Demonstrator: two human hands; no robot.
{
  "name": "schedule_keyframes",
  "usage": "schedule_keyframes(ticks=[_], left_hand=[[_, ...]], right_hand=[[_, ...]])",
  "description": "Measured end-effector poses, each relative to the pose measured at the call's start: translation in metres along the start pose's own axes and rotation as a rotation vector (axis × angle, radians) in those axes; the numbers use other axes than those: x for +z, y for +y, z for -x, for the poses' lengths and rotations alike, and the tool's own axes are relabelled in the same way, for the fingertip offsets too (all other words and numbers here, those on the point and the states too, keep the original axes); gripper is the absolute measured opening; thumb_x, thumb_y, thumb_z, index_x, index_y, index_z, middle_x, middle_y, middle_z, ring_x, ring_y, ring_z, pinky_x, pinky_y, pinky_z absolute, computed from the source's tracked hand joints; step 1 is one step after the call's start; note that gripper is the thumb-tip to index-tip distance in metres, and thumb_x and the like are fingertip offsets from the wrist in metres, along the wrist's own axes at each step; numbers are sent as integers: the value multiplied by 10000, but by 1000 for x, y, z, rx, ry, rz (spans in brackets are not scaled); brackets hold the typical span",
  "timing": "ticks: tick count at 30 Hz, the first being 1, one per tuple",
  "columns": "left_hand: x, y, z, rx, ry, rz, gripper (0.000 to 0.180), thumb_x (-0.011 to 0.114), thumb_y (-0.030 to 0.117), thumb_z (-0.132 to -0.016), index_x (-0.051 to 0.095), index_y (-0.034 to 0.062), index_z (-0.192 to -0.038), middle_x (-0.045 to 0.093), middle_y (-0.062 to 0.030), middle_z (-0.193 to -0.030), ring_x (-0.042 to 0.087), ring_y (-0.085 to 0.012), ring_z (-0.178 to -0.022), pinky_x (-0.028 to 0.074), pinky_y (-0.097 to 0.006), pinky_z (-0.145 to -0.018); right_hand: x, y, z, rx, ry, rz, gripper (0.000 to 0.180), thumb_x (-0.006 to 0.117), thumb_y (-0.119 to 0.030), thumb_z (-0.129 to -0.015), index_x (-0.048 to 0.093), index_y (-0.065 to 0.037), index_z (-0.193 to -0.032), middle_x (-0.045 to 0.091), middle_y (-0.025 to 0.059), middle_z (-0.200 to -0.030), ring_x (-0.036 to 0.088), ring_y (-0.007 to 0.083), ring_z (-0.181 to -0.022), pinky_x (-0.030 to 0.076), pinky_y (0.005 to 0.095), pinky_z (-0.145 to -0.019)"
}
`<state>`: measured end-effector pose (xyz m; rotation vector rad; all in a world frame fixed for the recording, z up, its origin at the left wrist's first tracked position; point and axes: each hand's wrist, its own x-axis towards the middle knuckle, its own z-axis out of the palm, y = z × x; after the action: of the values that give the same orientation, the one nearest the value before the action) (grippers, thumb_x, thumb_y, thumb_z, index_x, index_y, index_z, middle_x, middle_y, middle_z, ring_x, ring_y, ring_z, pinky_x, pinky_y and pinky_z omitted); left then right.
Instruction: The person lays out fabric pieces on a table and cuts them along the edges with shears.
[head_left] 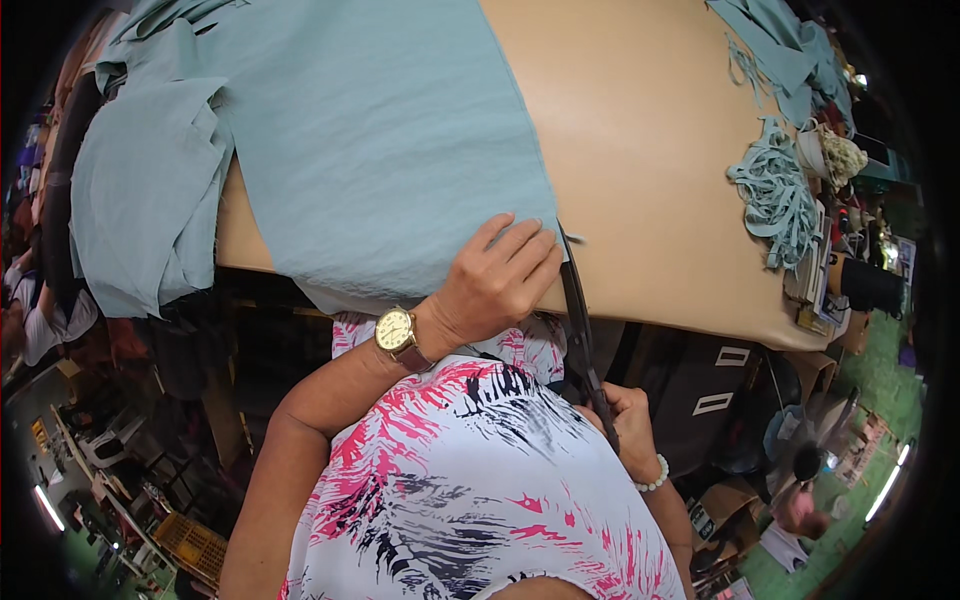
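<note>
A large piece of plain teal cloth [380, 130] lies over the table, its near edge hanging over the front. My left hand [500, 270], with a watch at the wrist, grips the cloth near its right front corner. Its fingers are bent over the top, and the thumb is hidden. In my right hand [628, 425], closed around the handles, is a pair of long dark scissors [578, 315]. The blades point away from me along the right edge of the cloth, close by my left fingertips. A small teal scrap [574, 239] shows beside the blade tips.
The tan table [660, 180] has a rounded front edge. A heap of teal strips [777, 195] sits at its right end, with more teal cloth [785, 50] behind. Folded teal cloth [150, 190] hangs over the left front edge. Dark drawers [700, 385] stand below.
</note>
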<state>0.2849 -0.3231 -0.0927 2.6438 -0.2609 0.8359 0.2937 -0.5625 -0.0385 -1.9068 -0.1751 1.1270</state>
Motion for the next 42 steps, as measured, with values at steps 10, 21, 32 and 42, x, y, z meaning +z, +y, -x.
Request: schedule_keyframes(ticks=[10,21,32,42], left_hand=[[-4,0,1,12,-30,11,193,591,100,-679,628,24,-852,623,-91,-925,605,-230,-886,477,-385,-775],[-6,1,2,8,-5,51,201,589,101,-664,618,25,-847,623,-85,-910,605,-224,-884,480,-381,-774],[-5,-2,7,-95,-38,-1,251,616,99,-695,621,21,-933,610,-110,-1017,583,-244,-973,461,-403,-822],[-14,-3,10,-97,-109,91,255,628,85,-704,608,20,-950,602,-115,-1060,569,-250,-1020,447,-420,-851]], right_hand=[[-3,-20,-16,3,-94,-179,249,729,-170,-731,547,-12,-667,452,-57,-543,370,14,-499,262,190,-439],[4,-26,-30,-7,-92,-165,270,732,-188,-738,524,-34,-663,458,-52,-546,371,8,-493,253,179,-432],[9,-19,-25,17,-21,-73,263,716,-184,-758,544,-21,-643,475,-46,-525,376,17,-497,273,194,-435],[10,-36,-38,5,-84,-212,271,721,-187,-751,523,-31,-651,490,-32,-543,439,24,-482,312,175,-439]])
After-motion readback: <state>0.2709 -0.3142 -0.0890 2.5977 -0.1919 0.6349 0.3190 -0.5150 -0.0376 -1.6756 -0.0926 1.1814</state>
